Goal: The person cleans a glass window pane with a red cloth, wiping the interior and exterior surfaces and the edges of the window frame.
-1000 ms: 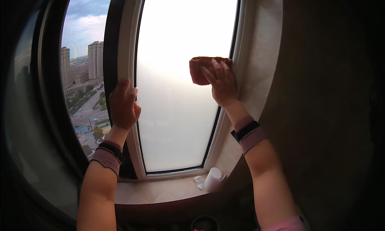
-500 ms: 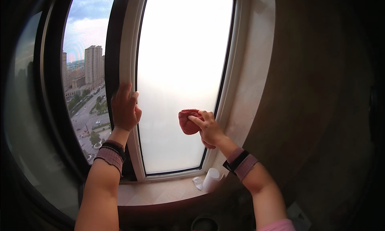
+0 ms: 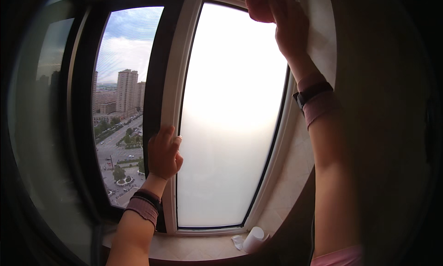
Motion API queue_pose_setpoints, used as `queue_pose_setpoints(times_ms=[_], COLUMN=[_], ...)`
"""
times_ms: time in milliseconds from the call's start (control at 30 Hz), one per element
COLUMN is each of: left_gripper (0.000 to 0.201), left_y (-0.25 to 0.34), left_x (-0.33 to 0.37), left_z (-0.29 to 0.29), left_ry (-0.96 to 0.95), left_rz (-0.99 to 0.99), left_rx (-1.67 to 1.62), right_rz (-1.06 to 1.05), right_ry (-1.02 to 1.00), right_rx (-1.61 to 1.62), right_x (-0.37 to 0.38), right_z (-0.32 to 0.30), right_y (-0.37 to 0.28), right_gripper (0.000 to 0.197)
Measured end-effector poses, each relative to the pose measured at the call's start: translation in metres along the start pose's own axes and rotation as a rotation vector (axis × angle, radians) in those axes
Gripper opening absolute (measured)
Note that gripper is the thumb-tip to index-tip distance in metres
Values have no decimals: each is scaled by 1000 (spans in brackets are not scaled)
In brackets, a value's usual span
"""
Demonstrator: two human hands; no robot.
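A tall frosted window pane (image 3: 233, 113) stands before me in a white window frame (image 3: 173, 104). My right hand (image 3: 293, 33) is raised high and closed on a folded reddish cloth (image 3: 258, 5). The cloth covers the pane's top right corner and part of the upper frame. Lower down on the left, my left hand (image 3: 164, 154) grips the upright side of the white frame with bent fingers. Its fingertips are partly hidden behind the hand. Both wrists wear a dark band over a pinkish cuff.
A white paper roll (image 3: 254, 240) and a crumpled white tissue (image 3: 237, 241) sit on the tiled sill (image 3: 198, 247). To the left, a dark-framed screened window (image 3: 121, 49) looks out on tall buildings and a road far below. A tiled side wall (image 3: 288, 187) borders the right.
My right hand has carried the cloth from the pane's lower right up to its top corner. The view has tilted upward and shifted left. My left hand still holds the frame.
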State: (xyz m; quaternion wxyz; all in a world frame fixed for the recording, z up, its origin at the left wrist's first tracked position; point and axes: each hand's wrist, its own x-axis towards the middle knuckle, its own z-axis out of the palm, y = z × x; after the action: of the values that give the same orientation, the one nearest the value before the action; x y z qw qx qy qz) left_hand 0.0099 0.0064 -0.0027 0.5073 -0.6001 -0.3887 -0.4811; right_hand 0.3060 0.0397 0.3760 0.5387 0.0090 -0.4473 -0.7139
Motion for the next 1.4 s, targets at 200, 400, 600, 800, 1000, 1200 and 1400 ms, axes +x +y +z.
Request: queue_pose_setpoints(times_ms=[200,400,600,800,1000,1200,1400], left_gripper=[36,38,42,41,41,41,36], left_y=[4,5,-2,4,6,5,1], left_x=[1,-8,-11,-9,-9,-11,-13], left_z=[-2,6,-2,0,-2,5,9], left_ry=[0,-13,-43,-42,-18,-5,-12], left_rz=[-20,-28,-69,-73,-66,-37,-72], left_rx=[-34,-23,-48,-61,-71,-38,-14], right_rz=[172,427,459,310,363,328,398], right_ry=[-583,-709,-802,-359,-711,-943,-942], right_rx=[-148,200,211,445,289,359,774], right_x=[2,-31,-63,-114,-187,-247,-229], right_z=[48,66,44,-21,-153,-254,-273], right_y=[-9,-22,-54,-125,-236,-311,-303], right_gripper=[31,32,48,32,57,47,46])
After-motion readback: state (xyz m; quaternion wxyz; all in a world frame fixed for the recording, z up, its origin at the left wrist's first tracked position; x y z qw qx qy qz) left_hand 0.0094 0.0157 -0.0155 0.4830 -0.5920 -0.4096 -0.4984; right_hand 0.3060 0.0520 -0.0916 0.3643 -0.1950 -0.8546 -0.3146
